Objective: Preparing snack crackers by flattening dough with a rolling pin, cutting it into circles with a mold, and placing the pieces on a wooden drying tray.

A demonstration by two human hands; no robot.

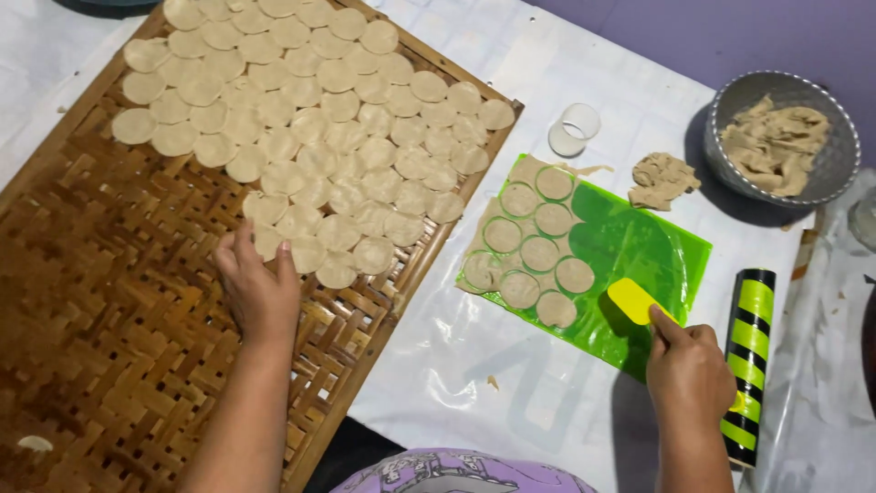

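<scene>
The right hand (691,365) is pinching a yellow scraper (636,300); just beyond its edge, cut dough rounds (538,253) are risking tearing; the left hand (257,288) is lying flat, holding nothing, on the woven tray (137,347).

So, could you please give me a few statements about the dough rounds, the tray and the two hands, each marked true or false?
1. The right hand holds a yellow plastic scraper over the green plastic sheet. True.
2. The left hand rests on the woven bamboo tray, at the edge of the laid-out pale dough rounds. True.
3. The grey metal bowl is empty. False: it holds dough scraps.
4. The black-and-green striped rolling pin lies on the tray. False: it lies on the white cover, beside the right hand.
5. The round clear cutter sits on the green sheet. False: it sits on the white cover above it.
</scene>
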